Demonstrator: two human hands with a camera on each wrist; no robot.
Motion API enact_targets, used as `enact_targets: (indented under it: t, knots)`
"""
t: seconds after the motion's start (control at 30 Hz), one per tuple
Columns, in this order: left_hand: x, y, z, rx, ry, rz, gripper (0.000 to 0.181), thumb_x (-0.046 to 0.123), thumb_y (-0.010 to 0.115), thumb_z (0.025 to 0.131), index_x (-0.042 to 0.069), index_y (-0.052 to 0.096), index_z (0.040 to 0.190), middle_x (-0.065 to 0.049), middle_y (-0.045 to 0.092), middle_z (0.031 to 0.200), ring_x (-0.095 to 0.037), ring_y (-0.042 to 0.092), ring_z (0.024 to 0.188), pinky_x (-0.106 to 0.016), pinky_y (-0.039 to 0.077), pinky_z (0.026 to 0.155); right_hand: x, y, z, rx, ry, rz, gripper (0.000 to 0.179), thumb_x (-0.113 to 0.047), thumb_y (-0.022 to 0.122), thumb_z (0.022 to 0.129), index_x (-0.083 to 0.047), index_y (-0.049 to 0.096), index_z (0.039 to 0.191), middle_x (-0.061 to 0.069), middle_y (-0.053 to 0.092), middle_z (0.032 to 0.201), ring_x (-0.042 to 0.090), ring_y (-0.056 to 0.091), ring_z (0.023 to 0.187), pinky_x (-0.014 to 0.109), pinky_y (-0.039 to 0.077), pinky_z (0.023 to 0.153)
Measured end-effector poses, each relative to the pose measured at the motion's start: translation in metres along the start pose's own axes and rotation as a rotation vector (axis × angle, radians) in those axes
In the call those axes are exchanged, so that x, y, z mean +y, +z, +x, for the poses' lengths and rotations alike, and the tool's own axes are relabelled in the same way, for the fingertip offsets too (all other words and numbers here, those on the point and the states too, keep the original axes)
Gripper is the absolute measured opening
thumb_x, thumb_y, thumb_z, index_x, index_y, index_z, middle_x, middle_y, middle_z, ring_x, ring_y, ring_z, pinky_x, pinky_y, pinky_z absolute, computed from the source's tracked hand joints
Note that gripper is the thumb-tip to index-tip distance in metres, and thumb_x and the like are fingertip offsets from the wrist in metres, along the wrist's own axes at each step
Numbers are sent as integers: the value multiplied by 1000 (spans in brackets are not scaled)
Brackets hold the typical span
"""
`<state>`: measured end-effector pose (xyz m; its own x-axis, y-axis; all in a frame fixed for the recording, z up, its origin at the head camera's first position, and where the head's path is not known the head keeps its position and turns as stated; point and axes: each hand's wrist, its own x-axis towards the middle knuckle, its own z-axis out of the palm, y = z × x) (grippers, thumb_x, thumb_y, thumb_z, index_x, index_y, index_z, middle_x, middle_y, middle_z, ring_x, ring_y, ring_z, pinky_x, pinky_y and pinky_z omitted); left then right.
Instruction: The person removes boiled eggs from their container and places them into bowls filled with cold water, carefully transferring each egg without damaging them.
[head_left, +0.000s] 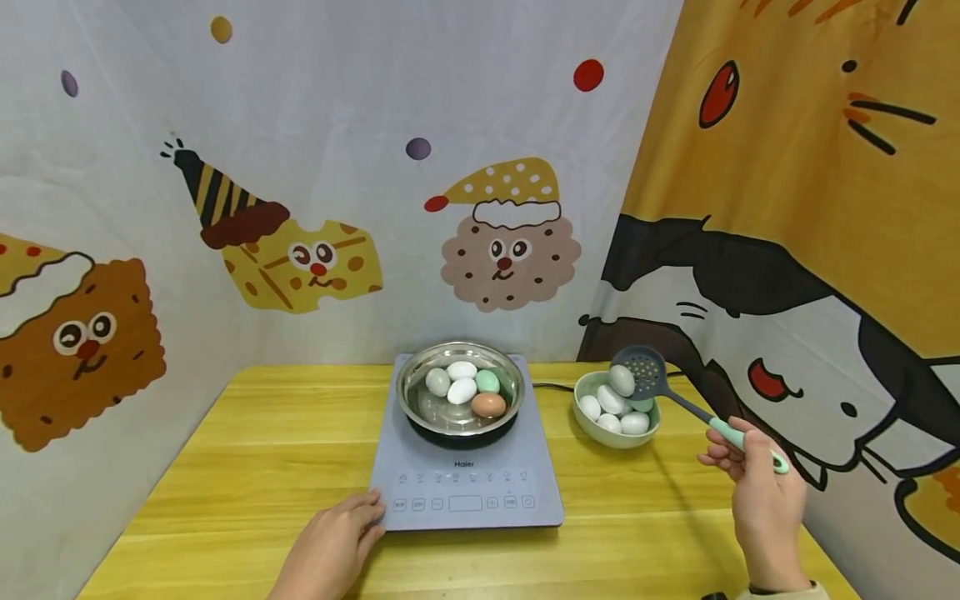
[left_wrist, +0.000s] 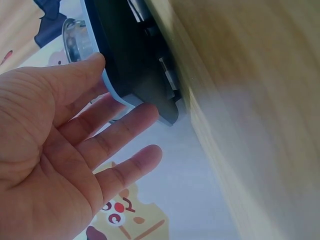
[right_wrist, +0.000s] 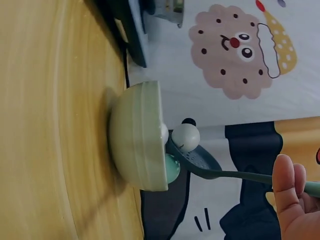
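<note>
My right hand (head_left: pixel 767 492) grips the green handle of a dark slotted spoon (head_left: pixel 649 372). On the spoon's head rests a pale egg (right_wrist: pixel 185 137), at the rim of a light green bowl (head_left: pixel 616 438). Several white eggs (head_left: pixel 634 423) and a green egg lie in the bowl. With relaxed fingers, my left hand (head_left: pixel 333 542) touches the front left corner of a grey-blue induction cooktop (head_left: pixel 465 487). A steel pan (head_left: pixel 461 427) sits on the cooktop, holding several eggs: white and greyish ones, a green egg (head_left: pixel 487 382) and a brown egg (head_left: pixel 489 406).
A black cord (head_left: pixel 553 386) runs behind the bowl at the back of the yellow wooden table (head_left: pixel 247 467). Printed cloth (head_left: pixel 330 100) hangs along the table's back and sides. The bowl stands just right of the cooktop.
</note>
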<state>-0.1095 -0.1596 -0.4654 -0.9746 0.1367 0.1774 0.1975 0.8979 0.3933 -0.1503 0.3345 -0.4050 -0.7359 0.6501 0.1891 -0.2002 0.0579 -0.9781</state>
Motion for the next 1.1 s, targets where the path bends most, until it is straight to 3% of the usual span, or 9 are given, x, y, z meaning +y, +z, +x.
enact_targets:
  t: [0.23,0.43,0.7,0.83,0.93,1.03,1.1]
  knots:
    - [0,1,-1,8,6,-3,23,18,84,93,10,82,115,-8,77,132,-30,76,118,-50,61,104,3,2,0,-24,-41,-67,32,-35,54,113,-11,70,127,-6,80,94,8,74,71,15,63,68]
    - [0,1,-1,8,6,-4,24,18,84,92,9,82,114,-8,77,132,-30,76,118,-50,61,103,1,3,-12,-22,-71,-124,33,-33,52,114,-9,70,128,-6,80,95,9,74,73,16,63,68]
    - [2,0,-1,-7,-1,-4,24,18,84,93,8,82,115,-9,77,131,-32,76,119,-51,61,104,-3,11,-29,-52,-131,-54,33,-29,53,114,-4,71,127,0,81,96,11,75,73,20,65,70]
    - [3,0,-1,-7,-2,-1,24,18,84,93,9,82,115,-9,77,131,-32,76,119,-51,61,104,-8,16,-37,-82,-211,-34,33,-25,53,114,-1,70,128,1,81,98,11,74,75,20,65,71]
    - [2,-1,-1,-1,5,8,24,17,84,93,8,82,115,-9,77,131,-31,76,118,-52,61,103,-15,24,-46,-178,-300,31,32,-17,51,114,6,68,129,5,82,101,13,74,78,20,65,72]
    - [2,-1,-1,5,11,13,24,16,84,93,8,82,115,-9,78,131,-32,76,118,-52,61,103,-23,39,-57,-357,-369,77,31,-8,47,114,12,64,130,5,82,105,14,75,81,22,66,74]
    - [2,-1,-1,12,13,13,24,16,84,92,8,82,115,-9,78,131,-31,76,118,-52,61,103,-26,51,-62,-495,-436,50,30,-1,45,113,15,63,131,3,82,108,13,75,83,23,66,76]
